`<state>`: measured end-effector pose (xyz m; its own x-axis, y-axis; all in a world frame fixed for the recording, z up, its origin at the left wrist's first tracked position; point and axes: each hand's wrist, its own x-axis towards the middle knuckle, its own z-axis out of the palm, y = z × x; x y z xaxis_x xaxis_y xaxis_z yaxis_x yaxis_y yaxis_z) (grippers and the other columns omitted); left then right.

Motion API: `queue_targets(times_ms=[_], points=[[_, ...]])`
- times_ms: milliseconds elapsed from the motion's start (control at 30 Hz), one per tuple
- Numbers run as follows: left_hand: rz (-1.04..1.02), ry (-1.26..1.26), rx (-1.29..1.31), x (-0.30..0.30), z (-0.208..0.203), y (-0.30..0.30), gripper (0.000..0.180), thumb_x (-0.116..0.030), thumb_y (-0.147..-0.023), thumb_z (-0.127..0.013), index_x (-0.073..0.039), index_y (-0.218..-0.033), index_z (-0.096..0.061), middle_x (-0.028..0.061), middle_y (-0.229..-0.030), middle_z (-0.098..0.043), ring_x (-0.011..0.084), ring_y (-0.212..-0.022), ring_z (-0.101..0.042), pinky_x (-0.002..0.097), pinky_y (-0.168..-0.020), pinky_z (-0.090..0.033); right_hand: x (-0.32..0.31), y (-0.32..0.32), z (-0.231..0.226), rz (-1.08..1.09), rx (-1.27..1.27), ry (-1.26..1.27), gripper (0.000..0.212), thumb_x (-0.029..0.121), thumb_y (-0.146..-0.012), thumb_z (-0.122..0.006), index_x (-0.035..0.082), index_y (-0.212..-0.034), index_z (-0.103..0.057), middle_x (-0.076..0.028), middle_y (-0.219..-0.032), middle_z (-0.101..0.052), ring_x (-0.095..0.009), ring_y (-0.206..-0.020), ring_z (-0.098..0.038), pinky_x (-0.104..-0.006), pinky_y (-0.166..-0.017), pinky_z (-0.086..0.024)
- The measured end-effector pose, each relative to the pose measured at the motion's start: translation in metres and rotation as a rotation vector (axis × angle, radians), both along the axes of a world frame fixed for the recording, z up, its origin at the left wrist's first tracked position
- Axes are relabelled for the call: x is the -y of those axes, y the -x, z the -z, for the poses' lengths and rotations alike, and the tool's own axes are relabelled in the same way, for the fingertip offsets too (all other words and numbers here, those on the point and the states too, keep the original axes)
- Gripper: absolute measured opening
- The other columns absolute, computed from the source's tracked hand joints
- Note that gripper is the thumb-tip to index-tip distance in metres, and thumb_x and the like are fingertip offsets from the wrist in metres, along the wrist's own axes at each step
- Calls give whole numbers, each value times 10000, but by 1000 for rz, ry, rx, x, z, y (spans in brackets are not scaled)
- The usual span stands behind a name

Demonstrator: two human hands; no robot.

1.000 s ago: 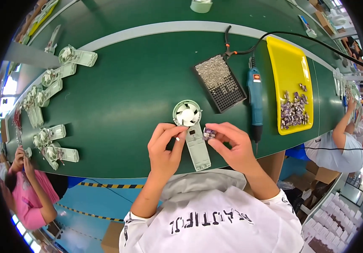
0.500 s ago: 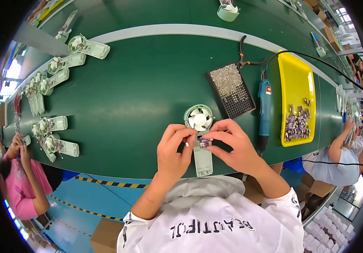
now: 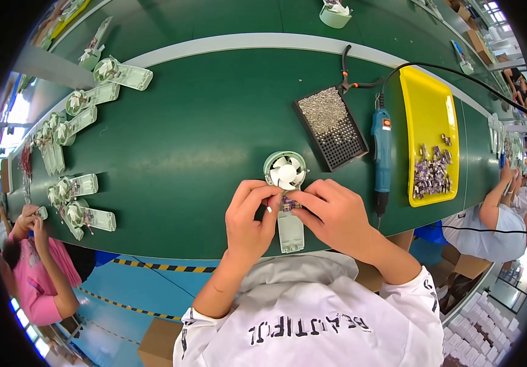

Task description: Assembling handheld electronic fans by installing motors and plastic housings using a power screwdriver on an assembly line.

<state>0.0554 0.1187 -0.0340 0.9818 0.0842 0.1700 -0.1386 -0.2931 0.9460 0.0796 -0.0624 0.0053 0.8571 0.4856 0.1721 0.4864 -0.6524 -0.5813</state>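
So it's a busy workshop, and the long green workbench (image 3: 202, 134) has a smooth, slightly shiny top. Right of the pale green fan shell (image 3: 291, 233) at the bench's near edge is a glossy yellow plastic tray (image 3: 425, 110) with little purple-and-silver boards in it, and between the two sits a teal electric screwdriver (image 3: 383, 147). The shell's a round ring with curved white blades plus a flat, open handle. Just beyond it, to the right: a black perforated screw tray (image 3: 348, 150) of shiny metal screws. Left hand (image 3: 251, 214) has thumb and finger together at the shell's neck; can't tell if they're pinching anything. Right hand (image 3: 332, 209) has fingertips at the small circuit board (image 3: 289, 204) in the handle, pinching or just pressing, can't say. Looks like seating the board; I'd guess that calls for a gentle, level push.
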Motion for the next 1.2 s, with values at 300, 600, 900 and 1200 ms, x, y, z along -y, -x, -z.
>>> queue_targets(times_ms=[300, 600, 900, 1200], points=[[151, -9, 33, -9, -5, 6, 137, 78, -862, -685, 12, -982, -687, 116, -958, -614, 207, -749, -624, 290, -642, -523, 2, 5, 5, 9, 2, 4, 271, 113, -792, -796, 111, -1055, -734, -24, -804, -626, -214, -693, -622, -335, -573, -507], [122, 10, 3, -10, -4, 6, 139, 58, -871, -693, 12, -1002, -682, 123, -1036, -589, 210, -827, -641, 299, -707, -539, -2, 10, 9, 19, 12, -18, 281, 109, -811, -789, 87, -1085, -732, -44, -803, -666, -234, -691, -648, -348, -584, -528], [199, -94, 25, -12, -4, 5, 183, 66, -775, -773, 3, -943, -735, 91, -1045, -580, 187, -852, -657, 302, -714, -549, 28, 8, -10, 209, -251, -256, 243, 103, -894, -735, 43, -1128, -707, -96, -1011, -725, -165, -783, -669, -312, -656, -534], [178, -107, 66, -7, -5, 4, 182, 91, -781, -784, 40, -951, -743, 107, -1082, -524, 185, -811, -690, 284, -689, -561, 98, -4, 15, 689, -26, 449, 553, 265, -953, -698, -27, -1386, -516, -132, -1128, -640, -188, -963, -667, -335, -743, -555]])
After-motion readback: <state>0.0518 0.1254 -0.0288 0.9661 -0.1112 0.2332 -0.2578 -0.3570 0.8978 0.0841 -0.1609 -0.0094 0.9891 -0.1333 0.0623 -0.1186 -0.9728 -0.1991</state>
